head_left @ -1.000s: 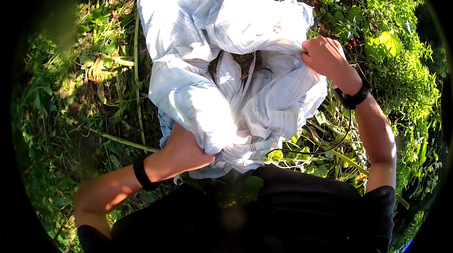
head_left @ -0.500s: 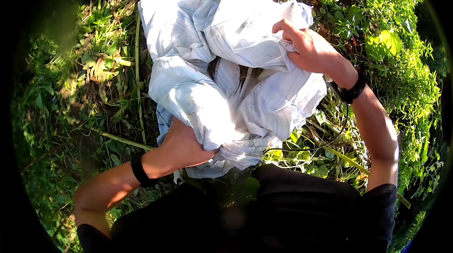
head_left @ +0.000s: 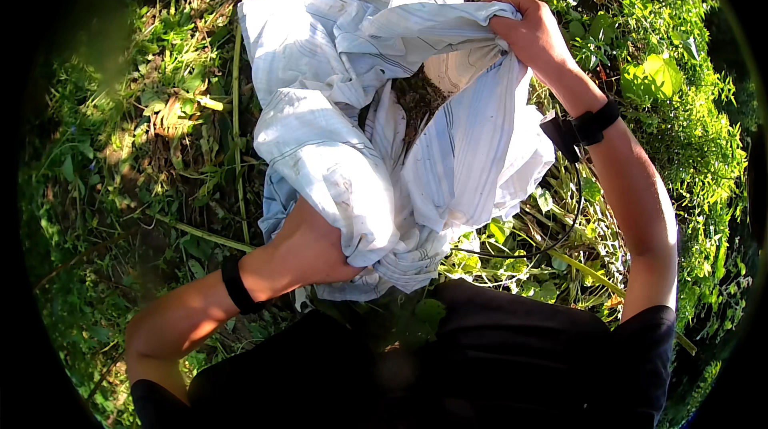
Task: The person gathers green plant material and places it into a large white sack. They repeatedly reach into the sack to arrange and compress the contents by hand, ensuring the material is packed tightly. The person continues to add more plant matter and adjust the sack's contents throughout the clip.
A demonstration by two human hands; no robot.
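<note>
A large white cloth [head_left: 328, 141] with thin bluish stripes lies bunched in front of me on the plants. My right hand [head_left: 534, 33] grips its far right edge and holds it raised, so a gap opens in the folds. Inside that gap dark brown material [head_left: 420, 101] shows, too shaded to name. At the cloth's near left side, my left hand [head_left: 308, 245] is closed on it, with the fingers hidden under a fold. Small dark specks dot the fabric.
Green weeds [head_left: 680, 141] and dry stalks [head_left: 238, 133] surround the cloth. From a black band [head_left: 596, 121] on my right wrist a thin black cable [head_left: 578, 205] loops down toward the cloth's near side. Another black band [head_left: 238, 285] circles my left wrist.
My right hand has moved up and away, lifting the cloth's right edge and widening the gap in it. My left hand stays nearly in place.
</note>
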